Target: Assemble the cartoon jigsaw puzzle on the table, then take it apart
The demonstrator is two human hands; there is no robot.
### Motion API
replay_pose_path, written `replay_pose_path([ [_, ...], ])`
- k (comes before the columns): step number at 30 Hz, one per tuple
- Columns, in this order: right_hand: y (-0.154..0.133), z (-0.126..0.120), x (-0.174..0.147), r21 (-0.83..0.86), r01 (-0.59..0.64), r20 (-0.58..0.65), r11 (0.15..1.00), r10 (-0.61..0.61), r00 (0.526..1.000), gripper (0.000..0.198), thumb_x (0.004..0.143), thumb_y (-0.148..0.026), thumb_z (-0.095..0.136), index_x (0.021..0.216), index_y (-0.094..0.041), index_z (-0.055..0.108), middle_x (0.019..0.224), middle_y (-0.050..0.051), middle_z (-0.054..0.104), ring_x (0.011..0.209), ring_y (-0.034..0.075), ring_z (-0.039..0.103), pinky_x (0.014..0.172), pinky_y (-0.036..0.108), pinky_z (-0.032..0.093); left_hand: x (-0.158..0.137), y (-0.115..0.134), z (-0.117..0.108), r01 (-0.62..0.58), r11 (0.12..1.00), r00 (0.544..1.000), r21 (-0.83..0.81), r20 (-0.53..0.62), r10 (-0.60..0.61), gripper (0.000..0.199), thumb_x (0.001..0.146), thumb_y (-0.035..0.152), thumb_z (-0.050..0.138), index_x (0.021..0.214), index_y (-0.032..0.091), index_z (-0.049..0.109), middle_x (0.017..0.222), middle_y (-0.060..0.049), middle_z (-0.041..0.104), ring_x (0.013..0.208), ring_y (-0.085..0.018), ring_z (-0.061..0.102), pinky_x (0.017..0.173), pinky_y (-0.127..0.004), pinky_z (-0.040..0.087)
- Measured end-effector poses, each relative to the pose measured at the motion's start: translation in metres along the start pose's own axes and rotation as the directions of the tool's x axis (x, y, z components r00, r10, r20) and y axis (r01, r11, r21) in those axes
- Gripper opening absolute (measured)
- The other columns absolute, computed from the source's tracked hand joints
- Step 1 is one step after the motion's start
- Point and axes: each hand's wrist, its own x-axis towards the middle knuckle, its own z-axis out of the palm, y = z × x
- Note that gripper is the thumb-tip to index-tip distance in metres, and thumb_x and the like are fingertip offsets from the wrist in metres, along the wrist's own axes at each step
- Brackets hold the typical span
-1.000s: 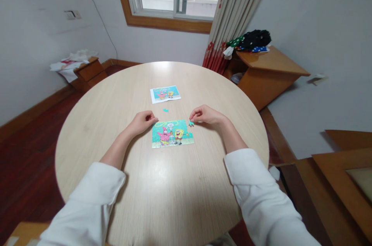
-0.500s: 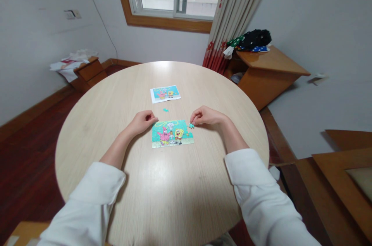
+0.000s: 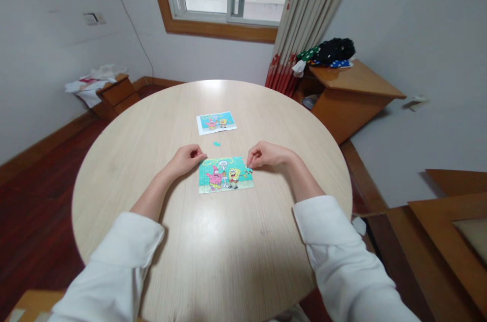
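Note:
A nearly whole jigsaw puzzle (image 3: 222, 180) with cartoon figures on turquoise lies flat on the round table (image 3: 213, 246). At its upper right edge my right hand (image 3: 264, 154) pinches a small turquoise puzzle piece (image 3: 248, 170), held against the gap there; whether it sits in place I cannot tell. My left hand (image 3: 188, 157) rests by the puzzle's upper left corner, fingers curled in, with its fingertips at the edge and nothing visible in them. Above the puzzle lies a loose turquoise puzzle piece (image 3: 216, 144).
Farther back on the table is a printed reference picture (image 3: 216, 123) showing the same scene. Beyond the table stand a small wooden cabinet (image 3: 353, 81) with clothes on it, a curtain (image 3: 304, 12) and a window. White papers or cloths lie on a low cabinet (image 3: 119, 93) at left.
My right hand has moved slightly left and down, bringing the puzzle piece from beside the puzzle to its right edge. My left hand has stayed where it was.

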Motion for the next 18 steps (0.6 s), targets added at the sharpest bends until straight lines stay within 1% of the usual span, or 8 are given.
replay_pose_path([
  [6, 0.0006, 0.0033, 0.0022, -0.062, -0.005, -0.039, 0.998, 0.002, 0.999, 0.010, 0.056, -0.017, 0.071, 0.063, -0.014, 0.065, 0.055, -0.001, 0.062, 0.053, 0.009, 0.051, 0.051, 0.022, 0.036, -0.0004, 0.0017, -0.0005, 0.007, 1.000, 1.000, -0.005, -0.006, -0.007, 0.031, 0.072, 0.044, 0.057, 0.059, 0.018, 0.046, 0.056, 0.003, 0.045, 0.055, -0.011, 0.039, 0.054, -0.025, 0.031],
  [12, -0.0019, 0.0065, 0.0029, -0.144, -0.018, -0.024, 0.989, 0.015, 1.000, 0.006, 0.057, -0.012, 0.063, 0.061, -0.015, 0.061, 0.054, -0.002, 0.058, 0.052, 0.008, 0.049, 0.050, 0.022, 0.034, -0.0004, 0.0006, -0.0004, 0.011, 1.000, 1.000, -0.006, -0.003, -0.011, 0.031, 0.072, 0.044, 0.058, 0.059, 0.018, 0.046, 0.057, 0.003, 0.046, 0.055, -0.011, 0.040, 0.055, -0.025, 0.031],
  [18, -0.0019, 0.0077, 0.0038, -0.225, -0.032, -0.044, 0.974, 0.022, 0.999, 0.006, 0.056, -0.013, 0.061, 0.062, -0.016, 0.060, 0.056, -0.002, 0.058, 0.054, 0.009, 0.048, 0.051, 0.022, 0.034, -0.0001, 0.0008, -0.0004, 0.008, 1.000, 1.000, -0.004, 0.001, -0.008, 0.031, 0.073, 0.044, 0.057, 0.060, 0.018, 0.046, 0.056, 0.003, 0.045, 0.055, -0.011, 0.039, 0.054, -0.024, 0.030],
])
